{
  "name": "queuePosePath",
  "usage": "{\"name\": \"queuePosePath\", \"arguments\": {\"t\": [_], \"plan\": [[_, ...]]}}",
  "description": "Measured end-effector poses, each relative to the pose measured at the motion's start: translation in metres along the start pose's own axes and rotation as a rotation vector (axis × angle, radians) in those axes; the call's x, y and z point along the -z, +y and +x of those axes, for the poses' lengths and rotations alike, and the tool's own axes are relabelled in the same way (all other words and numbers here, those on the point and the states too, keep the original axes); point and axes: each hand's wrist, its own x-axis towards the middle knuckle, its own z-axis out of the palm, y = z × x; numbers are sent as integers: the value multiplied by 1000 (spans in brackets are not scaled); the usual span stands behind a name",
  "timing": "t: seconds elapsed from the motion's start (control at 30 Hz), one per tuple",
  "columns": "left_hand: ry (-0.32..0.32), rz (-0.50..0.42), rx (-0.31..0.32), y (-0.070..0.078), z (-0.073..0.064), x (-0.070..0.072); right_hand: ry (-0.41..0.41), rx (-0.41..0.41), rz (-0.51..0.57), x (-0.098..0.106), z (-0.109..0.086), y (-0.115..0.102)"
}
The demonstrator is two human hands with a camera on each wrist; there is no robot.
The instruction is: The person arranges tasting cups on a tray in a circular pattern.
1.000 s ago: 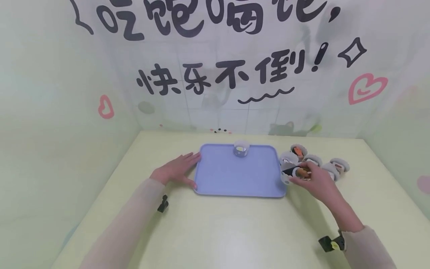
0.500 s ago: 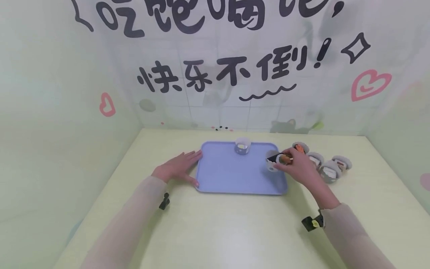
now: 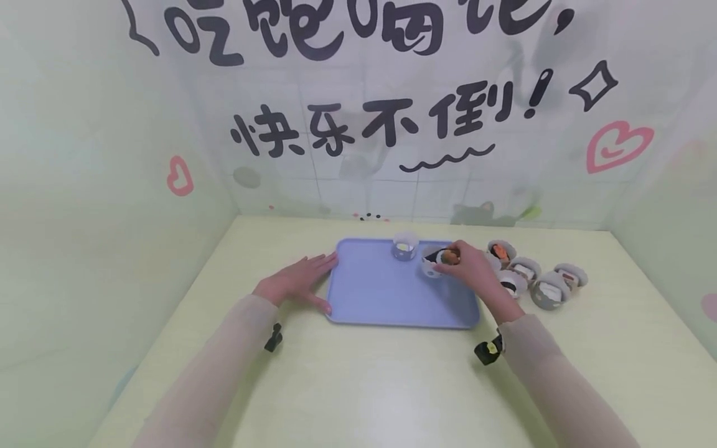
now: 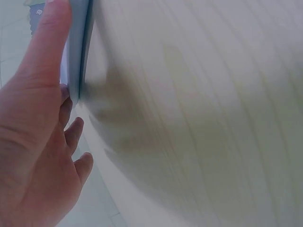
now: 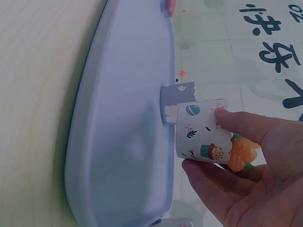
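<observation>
My right hand [image 3: 475,269] pinches a white printed paper cup [image 5: 201,135] between thumb and fingers, over the right half of the blue tray [image 3: 381,292]. A dark piece and an orange-brown piece, perhaps food, show inside it in the head view; an orange piece peeks from its rim in the right wrist view. Whether the cup touches the tray I cannot tell. Another small cup [image 3: 404,251] with pale contents stands by the tray's back rim. My left hand [image 3: 294,280] rests against the tray's left edge, fingers extended, its thumb [image 4: 47,42] at the rim.
To the right of the tray, several more filled paper cups stand close together, among them one with orange contents [image 3: 500,252] and one with white contents [image 3: 549,295]. Behind the table [image 3: 358,386] rises a printed wall [image 3: 358,186].
My right hand has carried the cup leftward from the group at the right to above the tray, near the back cup. The left hand stays at the tray's edge.
</observation>
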Motion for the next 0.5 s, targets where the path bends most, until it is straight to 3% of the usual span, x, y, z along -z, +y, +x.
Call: {"name": "queuePosePath", "arguments": {"t": [0.27, 0.5], "plan": [[4, -17, 2, -5, 1, -5, -45, -68, 16, -17, 23, 5], [12, -27, 4, -5, -3, -8, -20, -72, 40, -30, 26, 5]]}}
